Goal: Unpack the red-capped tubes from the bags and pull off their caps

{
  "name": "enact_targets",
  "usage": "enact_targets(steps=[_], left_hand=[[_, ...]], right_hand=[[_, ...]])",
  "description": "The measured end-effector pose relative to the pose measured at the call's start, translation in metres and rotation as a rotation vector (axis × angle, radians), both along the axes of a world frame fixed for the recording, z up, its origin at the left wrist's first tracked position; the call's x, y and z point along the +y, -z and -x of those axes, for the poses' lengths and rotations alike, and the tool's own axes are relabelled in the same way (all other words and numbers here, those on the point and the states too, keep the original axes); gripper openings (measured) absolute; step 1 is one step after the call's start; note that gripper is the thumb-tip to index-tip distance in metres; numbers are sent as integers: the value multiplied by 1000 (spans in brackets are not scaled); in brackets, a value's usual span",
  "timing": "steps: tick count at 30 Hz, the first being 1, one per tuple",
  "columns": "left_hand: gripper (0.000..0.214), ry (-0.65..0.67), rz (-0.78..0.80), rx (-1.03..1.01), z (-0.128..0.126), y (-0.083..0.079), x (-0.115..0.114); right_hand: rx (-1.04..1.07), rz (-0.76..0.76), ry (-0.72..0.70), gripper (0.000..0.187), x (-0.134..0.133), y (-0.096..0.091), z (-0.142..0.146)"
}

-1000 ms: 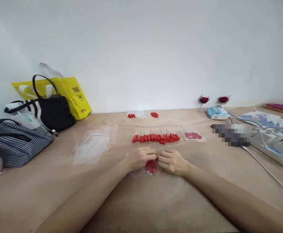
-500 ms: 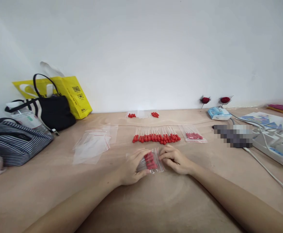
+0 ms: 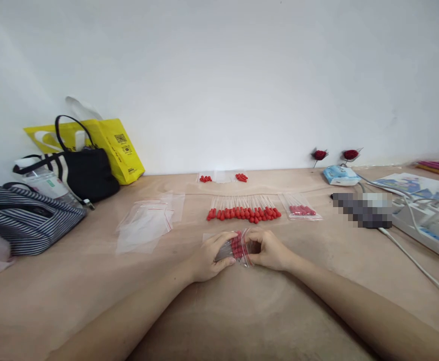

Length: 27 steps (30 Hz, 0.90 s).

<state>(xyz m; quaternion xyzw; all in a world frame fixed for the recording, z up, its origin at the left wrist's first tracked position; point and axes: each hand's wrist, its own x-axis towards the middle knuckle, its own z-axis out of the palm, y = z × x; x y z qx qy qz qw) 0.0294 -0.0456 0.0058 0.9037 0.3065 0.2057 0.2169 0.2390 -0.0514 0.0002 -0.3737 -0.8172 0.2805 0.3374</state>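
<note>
Between my hands is a clear zip bag [image 3: 238, 246] with several red-tipped sticks inside, its red-lined mouth facing right. My left hand [image 3: 212, 256] grips the bag's left part, thumb at the near edge and fingers at the far edge. My right hand [image 3: 271, 250] is curled, fingertips and thumb pinching the mouth end. Just beyond lies a row of red-tipped white sticks [image 3: 244, 213], tips toward me. To its right is a flat, filled zip bag [image 3: 300, 208] with red tips showing. Overlapping flat clear bags [image 3: 144, 228] lie to the left.
Near the wall lie two small groups of red pieces [image 3: 206, 178] on clear bags. At left stand a yellow bag [image 3: 120, 150], a black handbag [image 3: 95, 175] and a striped bag [image 3: 50, 220]. At right are a blue-white packet [image 3: 340, 175], a power strip [image 3: 426, 228] and cables.
My right hand has moved left and now pinches the mouth end of the bag. The bag and my left hand have shifted slightly right.
</note>
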Motion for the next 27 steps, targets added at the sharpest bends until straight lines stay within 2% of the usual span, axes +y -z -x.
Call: enact_targets(steps=[5, 12, 18, 27], left_hand=[[47, 13, 11, -20, 1, 3, 1], [51, 31, 49, -21, 1, 2, 0], [51, 20, 73, -19, 1, -1, -1], [51, 36, 72, -3, 2, -1, 1]], right_hand=[[-212, -71, 69, 13, -2, -3, 4], [-446, -82, 116, 20, -8, -17, 1], [-451, -107, 86, 18, -9, -18, 1], [-420, -54, 72, 17, -6, -15, 0]])
